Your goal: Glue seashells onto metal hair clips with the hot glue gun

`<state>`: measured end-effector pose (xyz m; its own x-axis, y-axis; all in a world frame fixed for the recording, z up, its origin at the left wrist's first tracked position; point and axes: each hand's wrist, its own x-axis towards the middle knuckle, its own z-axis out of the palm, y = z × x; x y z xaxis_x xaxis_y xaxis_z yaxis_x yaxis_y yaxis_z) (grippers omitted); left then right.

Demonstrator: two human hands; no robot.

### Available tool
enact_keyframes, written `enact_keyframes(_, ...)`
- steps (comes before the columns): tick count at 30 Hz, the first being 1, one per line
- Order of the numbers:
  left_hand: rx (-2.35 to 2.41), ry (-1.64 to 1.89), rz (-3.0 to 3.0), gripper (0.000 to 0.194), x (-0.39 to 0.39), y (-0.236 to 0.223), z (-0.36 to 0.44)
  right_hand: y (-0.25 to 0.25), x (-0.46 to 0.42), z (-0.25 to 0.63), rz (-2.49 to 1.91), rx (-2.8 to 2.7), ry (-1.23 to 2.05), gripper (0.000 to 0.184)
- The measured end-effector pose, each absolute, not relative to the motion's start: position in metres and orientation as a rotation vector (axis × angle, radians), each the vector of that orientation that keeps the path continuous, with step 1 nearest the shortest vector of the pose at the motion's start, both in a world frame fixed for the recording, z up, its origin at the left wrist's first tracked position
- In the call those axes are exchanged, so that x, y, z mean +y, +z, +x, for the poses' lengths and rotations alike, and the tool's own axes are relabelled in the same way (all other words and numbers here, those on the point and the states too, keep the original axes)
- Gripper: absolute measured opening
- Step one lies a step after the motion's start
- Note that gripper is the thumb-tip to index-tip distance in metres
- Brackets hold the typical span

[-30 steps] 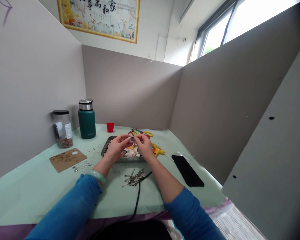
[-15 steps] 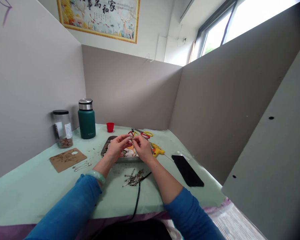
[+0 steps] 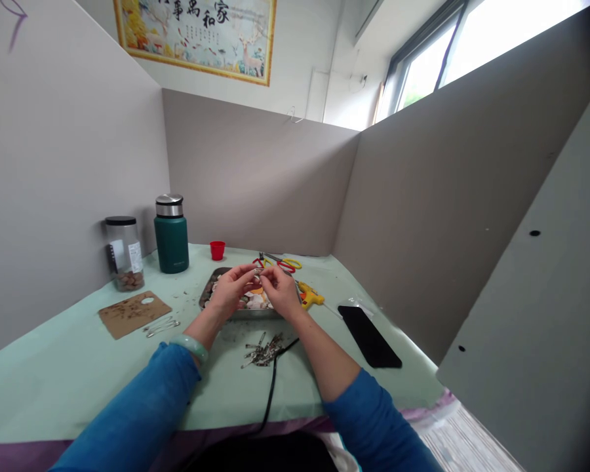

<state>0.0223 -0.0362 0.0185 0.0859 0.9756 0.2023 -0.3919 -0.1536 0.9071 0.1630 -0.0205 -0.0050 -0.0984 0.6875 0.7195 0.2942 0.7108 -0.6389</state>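
Over a metal tray [image 3: 255, 315] of shells or stones, my left hand [image 3: 233, 287] and my right hand [image 3: 279, 290] meet at the fingertips. Both are closed in a pinch on one small pale object [image 3: 256, 273] with a silvery glint; its kind is too small to make out, and fingers partly cover it. Beside the right hand lies a yellow glue gun [image 3: 312, 295], partly hidden. Closer to me, a heap of small metal pins or clips [image 3: 265, 351] rests on the table next to a black cord [image 3: 271, 387].
On the left stand a green flask [image 3: 172, 242], a black-lidded jar [image 3: 124, 255] and a red cup [image 3: 217, 250]. Brown cardboard [image 3: 134, 316] lies near large safety pins [image 3: 161, 326]. Scissors [image 3: 286, 264] lie behind the tray, a black phone-like slab [image 3: 371, 337] at right. Partitions surround the table.
Almost nothing differs. Both hands keep their pinch over the tray, with only a very slight shift of the fingers and of the whole view.
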Motion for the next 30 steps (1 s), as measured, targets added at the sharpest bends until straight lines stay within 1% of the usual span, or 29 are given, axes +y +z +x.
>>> enact_keyframes(3, 0.717, 1.402, 1.094, 0.042, -0.033, 0.016, 0.022, -0.004, -0.021, 0.163, -0.797, -1.666, 0.422, 0.015)
enact_keyframes(13, 0.757, 1.418, 1.082, 0.037, -0.036, 0.018, 0.024, -0.007, -0.019, 0.163, -0.761, -1.657, 0.448, 0.015)
enact_keyframes(18, 0.768, 1.419, 1.084, 0.033, -0.041, 0.021, 0.026, -0.004, -0.020, 0.163, -0.846, -1.639, 0.417, 0.018)
enact_keyframes(30, 0.778, 1.423, 1.105, 0.036, -0.041, 0.021, 0.027, -0.006, -0.018, 0.163, -0.858, -1.632, 0.421, 0.018)
